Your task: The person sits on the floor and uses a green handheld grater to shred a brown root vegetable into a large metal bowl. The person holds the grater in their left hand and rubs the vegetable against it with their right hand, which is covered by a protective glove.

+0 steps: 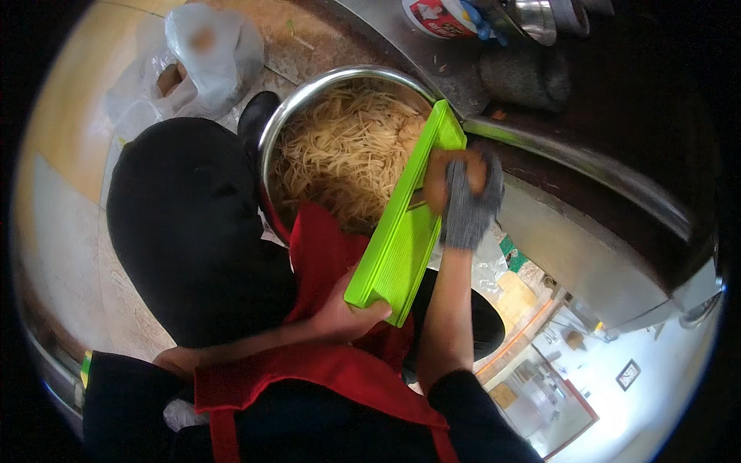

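Note:
My left hand [356,312] is bare and grips the lower end of a bright green plastic mandoline slicer [399,249]. The slicer slants up across the right side of a large steel pot [347,72], its upper end at the pot's rim. A grey knitted glove covers part of my right hand [466,191], which lies on the slicer just above the blade; its bare fingers look blurred, and whatever may be under them is hidden. Pale shredded strips [353,150], of a vegetable that I cannot tell, fill much of the pot.
Left of the pot, a translucent plastic bag [214,63] lies on the tiled floor. A dark counter edge [579,162] runs along the right. On that side stand a white tub [440,17] with a red label and some metal bowls [532,20]. A red apron covers my lap.

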Available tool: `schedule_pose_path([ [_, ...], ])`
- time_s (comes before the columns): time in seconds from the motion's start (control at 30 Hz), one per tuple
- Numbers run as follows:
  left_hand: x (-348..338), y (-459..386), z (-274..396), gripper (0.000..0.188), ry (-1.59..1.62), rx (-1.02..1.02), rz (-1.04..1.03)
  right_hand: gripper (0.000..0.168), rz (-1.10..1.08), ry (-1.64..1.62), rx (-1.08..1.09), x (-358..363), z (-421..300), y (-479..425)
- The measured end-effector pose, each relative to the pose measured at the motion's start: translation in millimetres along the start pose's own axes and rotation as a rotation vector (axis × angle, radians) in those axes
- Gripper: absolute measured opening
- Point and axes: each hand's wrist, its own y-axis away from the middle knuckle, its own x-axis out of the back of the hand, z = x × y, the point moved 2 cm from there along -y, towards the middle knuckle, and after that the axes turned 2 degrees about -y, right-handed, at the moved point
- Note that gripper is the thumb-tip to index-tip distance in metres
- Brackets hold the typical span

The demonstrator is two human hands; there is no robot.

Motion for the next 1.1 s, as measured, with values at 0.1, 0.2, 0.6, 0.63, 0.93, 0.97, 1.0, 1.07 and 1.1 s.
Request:
schedule_pose_path([
  [0.1, -12, -6, 13, 0.044, -0.045, 0.047, -0.039, 0.057, 0.016, 0.037, -0.166, -29, 33, -70],
  [0.2, -11, -10, 12, 0.041, -0.072, -0.022, 0.009, 0.061, -0.063, 0.139, -0.258, -36, 41, -83],
  [0.6, 2, 0, 3, 0.046, 0.012, 0.108, 0.016, 0.055, -0.159, 0.074, -0.034, 58, -63, 66],
  [0.63, 4, 3, 2, 0.047, 0.000, 0.124, 0.000, 0.054, -0.133, -0.012, -0.132, 35, -52, 46],
  [0.93, -10, -7, 3, 0.038, -0.034, -0.013, 0.049, 0.065, 0.001, 0.052, -0.212, -40, 52, -79],
  [0.97, -13, -7, 4, 0.038, -0.025, -0.004, 0.054, 0.066, -0.018, -0.046, -0.220, -30, 50, -73],
  [1.0, -15, -10, 4, 0.037, -0.018, 0.015, 0.049, 0.066, 0.017, -0.004, -0.131, -7, 40, -57],
  [1.07, -6, -9, -4, 0.037, -0.021, 0.017, 0.009, 0.063, -0.080, -0.184, -0.119, 36, -8, -16],
  [1.1, -1, -4, -8, 0.036, -0.022, 0.026, -0.008, 0.064, -0.178, -0.131, -0.196, 57, -35, 8],
])
